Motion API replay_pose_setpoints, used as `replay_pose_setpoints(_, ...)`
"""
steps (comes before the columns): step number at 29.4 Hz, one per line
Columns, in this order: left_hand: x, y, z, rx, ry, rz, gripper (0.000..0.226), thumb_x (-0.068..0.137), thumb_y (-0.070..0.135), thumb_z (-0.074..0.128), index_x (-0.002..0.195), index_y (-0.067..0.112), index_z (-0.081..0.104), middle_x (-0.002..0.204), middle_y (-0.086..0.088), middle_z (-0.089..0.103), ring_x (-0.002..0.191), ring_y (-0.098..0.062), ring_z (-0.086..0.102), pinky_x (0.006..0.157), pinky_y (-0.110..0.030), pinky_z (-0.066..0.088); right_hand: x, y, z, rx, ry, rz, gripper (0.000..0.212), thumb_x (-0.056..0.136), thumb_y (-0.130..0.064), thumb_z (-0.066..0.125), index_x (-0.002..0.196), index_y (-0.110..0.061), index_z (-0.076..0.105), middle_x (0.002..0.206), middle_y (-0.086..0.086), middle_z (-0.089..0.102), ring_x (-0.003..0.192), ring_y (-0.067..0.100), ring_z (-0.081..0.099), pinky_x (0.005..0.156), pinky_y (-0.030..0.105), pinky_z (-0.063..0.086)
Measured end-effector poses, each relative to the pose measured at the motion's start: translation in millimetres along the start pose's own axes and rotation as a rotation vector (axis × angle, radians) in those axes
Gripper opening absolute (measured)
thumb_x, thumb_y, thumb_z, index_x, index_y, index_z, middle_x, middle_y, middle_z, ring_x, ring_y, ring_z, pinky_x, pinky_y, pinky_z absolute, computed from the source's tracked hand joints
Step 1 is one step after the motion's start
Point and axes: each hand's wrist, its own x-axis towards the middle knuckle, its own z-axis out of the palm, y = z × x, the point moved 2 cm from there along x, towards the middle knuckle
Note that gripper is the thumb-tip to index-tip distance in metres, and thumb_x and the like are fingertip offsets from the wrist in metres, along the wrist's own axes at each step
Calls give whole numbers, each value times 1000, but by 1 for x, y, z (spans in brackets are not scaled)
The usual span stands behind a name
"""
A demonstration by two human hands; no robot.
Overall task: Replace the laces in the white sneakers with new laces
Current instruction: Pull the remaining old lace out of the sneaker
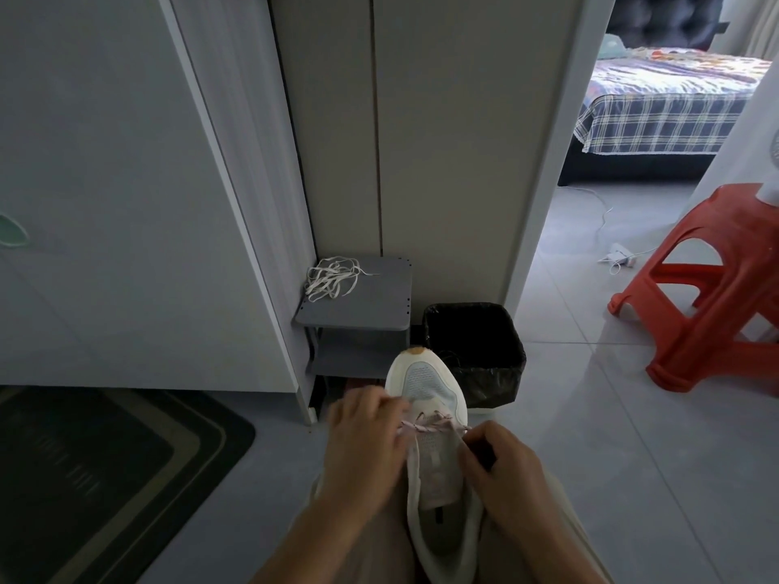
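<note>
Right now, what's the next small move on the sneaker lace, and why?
Probably draw both ends snug and even: the left hand and right hand each pinch the lace, which crosses only the rows nearest the toe of the sneaker.

You face a white cabinet and grey floor tiles. A black bin stands beside a grey shelf. A red stool and a plaid bed sit to your right.

White sneaker, orange stool, plaid bedspread

sneaker between both hands | loose laces on shelf behind | bin right of shelf | stool far right
</note>
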Motion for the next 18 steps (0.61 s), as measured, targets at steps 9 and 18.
replay_pose_setpoints(9,16,36,1,212,1,245,22,57,25,84,63,23,63,60,10,57,61,-12,55,76,-29,38,4,10,-1,51,79,23,11,85,-26,63,75,-26,59,69,-9,60,68,5,56,64,23,47)
replay_pose_setpoints(18,-27,-102,-53,-8,176,-450,24,77,9,73,69,23,54,67,5,55,66,-15,49,76,-31,25,5,3,1,-25,21,32,8,89,-25,56,80,-24,57,73,-8,58,67,7,54,62,21,46)
